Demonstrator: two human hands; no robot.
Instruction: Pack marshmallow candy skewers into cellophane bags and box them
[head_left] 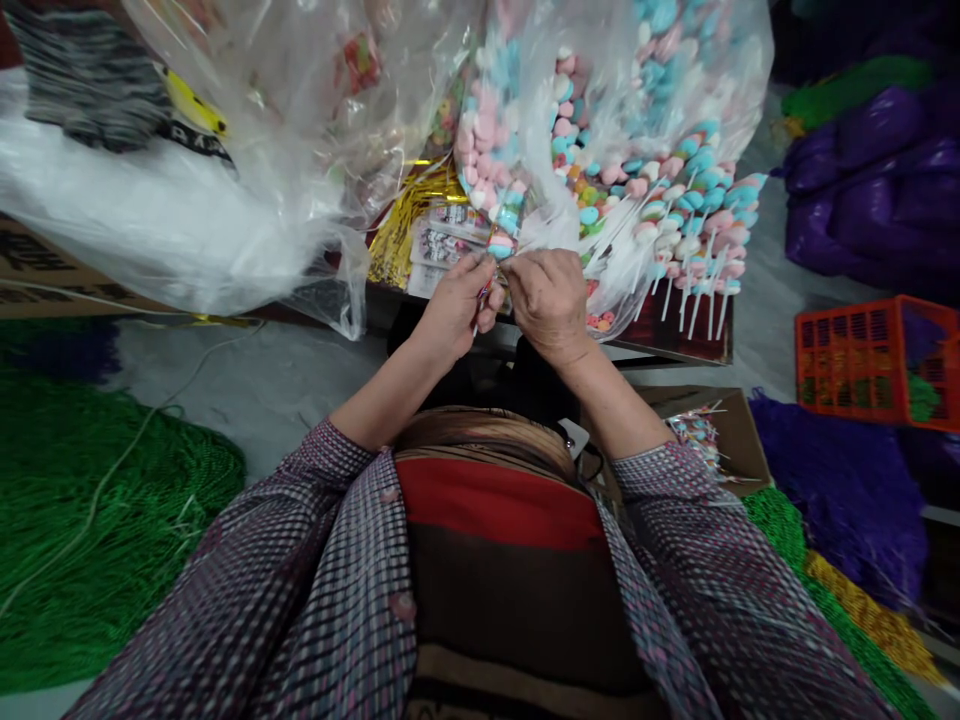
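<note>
Skewer (504, 225), one: blue, white and pink sweets, seemingly in clear wrap, held at the middle of the table's (714, 352) near edge, sweets pointing away from the wearer. Left hand (459, 300), bare: thumb and fingers pinching the skewer just below its sweets, at the table's near edge; a pale stick end (475, 328) shows under the fingers. Right hand (551, 300), bare: fingers bent, tips pressed together on the skewer's foot, touching or almost touching the left fingertips; whether they grip wrap or a tie is too small to tell. Work, as judged: fastening at the foot of the sweets. Good handling, as judged: left pinch firm and low, so the stick does not turn; right fingertips gathering the wrap snugly under the lowest sweet; light pressure only, since soft sweets may dent; skewer clear of the table's edge. Gold strips (397, 225), a bundle, and packets (442, 245), printed: on the table, left of its middle. Bag (536, 120), clear, with loose sweets: towards the table's far side. Heap (701, 220) of sweets on sticks: table's right end, sticks towards its near edge.
</note>
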